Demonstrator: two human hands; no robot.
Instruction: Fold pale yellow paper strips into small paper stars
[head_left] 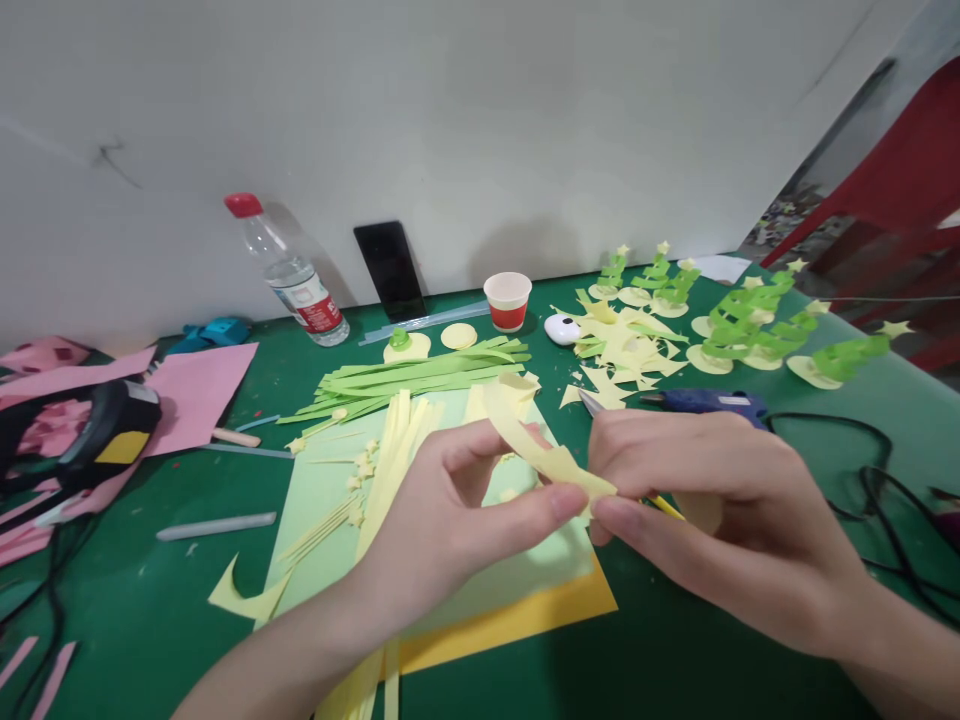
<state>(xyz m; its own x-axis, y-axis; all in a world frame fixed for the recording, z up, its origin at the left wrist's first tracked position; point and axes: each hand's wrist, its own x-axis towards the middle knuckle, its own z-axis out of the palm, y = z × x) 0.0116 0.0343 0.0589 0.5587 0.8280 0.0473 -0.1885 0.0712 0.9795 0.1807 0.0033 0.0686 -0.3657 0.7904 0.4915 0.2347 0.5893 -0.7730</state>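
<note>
My left hand (457, 510) pinches a pale yellow paper strip (529, 440) between thumb and forefinger. My right hand (712, 500) pinches the same strip at its right end and also holds scissors (596, 405) with a yellow handle; the blade tip pokes out above the knuckles. Both hands hover over a light green sheet (322, 500) lying on a yellow-orange sheet (525, 620). Cut yellow strips (394, 450) and green strips (420, 375) lie just beyond.
On the green table (187, 580): a blue glue gun (705, 402) with black cable, finished green paper trees (757, 325), yellow scraps (622, 350), a paper cup (508, 300), a water bottle (289, 270), a phone (390, 270), pink paper (199, 390), a glue stick (217, 525).
</note>
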